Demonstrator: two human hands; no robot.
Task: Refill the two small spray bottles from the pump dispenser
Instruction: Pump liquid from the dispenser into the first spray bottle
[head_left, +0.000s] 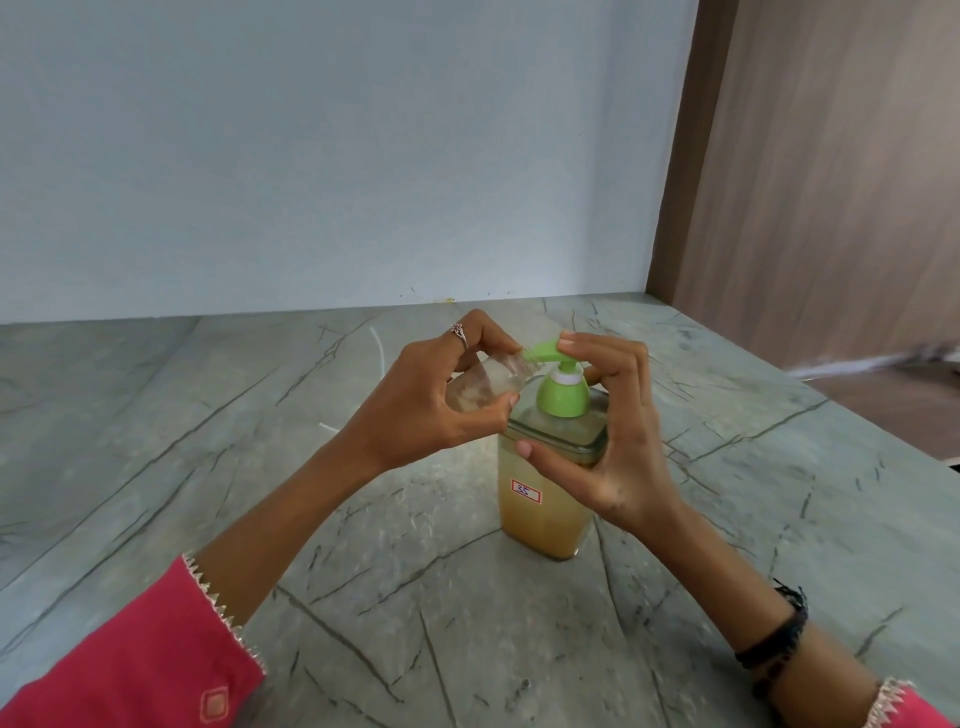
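A square clear pump dispenser (540, 512) with yellowish liquid and a small white label stands on the grey marbled counter. Its green pump head (562, 387) has its spout pointing left. My left hand (426, 400) grips a small clear bottle (485, 382), tilted, with its mouth at the spout tip. My right hand (608, 447) wraps the dispenser's top: a fingertip lies on the pump head, the thumb presses the front shoulder. Only one small bottle is in view.
The grey marbled counter (260, 467) runs back to a pale blue wall (311, 156). A brown wooden panel (831, 182) stands at the right, where the counter's edge falls away. A thin white line lies on the counter behind my left hand.
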